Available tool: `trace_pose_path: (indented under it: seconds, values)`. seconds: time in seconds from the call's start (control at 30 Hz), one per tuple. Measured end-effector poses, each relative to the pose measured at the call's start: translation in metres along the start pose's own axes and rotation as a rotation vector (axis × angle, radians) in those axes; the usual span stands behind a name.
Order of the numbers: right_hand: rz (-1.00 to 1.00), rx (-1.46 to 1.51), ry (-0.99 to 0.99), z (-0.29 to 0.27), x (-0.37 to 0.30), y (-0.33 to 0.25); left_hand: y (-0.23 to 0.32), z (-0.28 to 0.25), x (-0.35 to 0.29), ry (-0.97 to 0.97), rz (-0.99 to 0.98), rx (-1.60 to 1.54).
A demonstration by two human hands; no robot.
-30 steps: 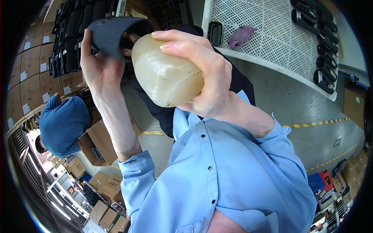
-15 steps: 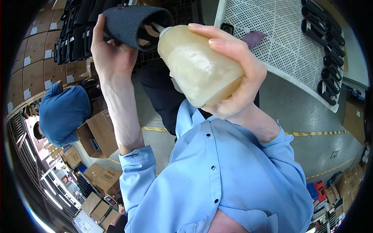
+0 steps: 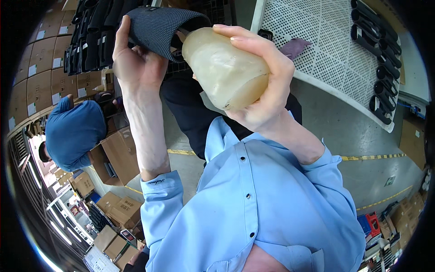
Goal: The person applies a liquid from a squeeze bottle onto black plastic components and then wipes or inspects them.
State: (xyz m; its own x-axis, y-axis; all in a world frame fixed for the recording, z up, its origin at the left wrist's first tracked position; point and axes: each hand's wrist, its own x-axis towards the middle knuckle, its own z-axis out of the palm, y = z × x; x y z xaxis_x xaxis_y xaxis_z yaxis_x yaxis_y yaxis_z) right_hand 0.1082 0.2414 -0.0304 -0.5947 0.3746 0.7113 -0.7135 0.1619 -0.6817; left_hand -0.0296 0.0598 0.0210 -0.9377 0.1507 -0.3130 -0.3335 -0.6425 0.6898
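Left of the bottle [image 3: 226,68]: cartons [image 3: 38,84], a co-worker [image 3: 74,136] in blue, then the left hand [image 3: 142,72] clamped on a dark mesh shell [image 3: 156,28]. The bottle partly blocks the shell's open end — contact cannot be told. Right hand [image 3: 273,72] closed around the bottle; right of it, a perforated table [image 3: 328,59] — purple cloth [image 3: 295,48], black housings [image 3: 368,41].

The hands [image 3: 140,68] [image 3: 272,84] partly hide the bottle [image 3: 222,63] and mesh sleeve [image 3: 161,28].

Factory workshop: stacked cartons [image 3: 39,88], perforated table [image 3: 324,54]
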Motion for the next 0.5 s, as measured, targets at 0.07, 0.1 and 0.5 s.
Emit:
trace_pose_path:
  seconds: [0.07,0.1,0.5]
  values:
    - [-0.058,-0.075,-0.044,-0.002,0.001,0.002,-0.002,0.001,0.000,-0.022,0.015,0.024]
    - [-0.056,-0.075,-0.043,-0.001,0.000,0.002,-0.002,0.001,-0.001,-0.021,0.014,0.024]
    - [-0.138,-0.037,0.087,0.007,0.002,0.010,-0.001,0.006,-0.004,0.052,0.023,0.059]
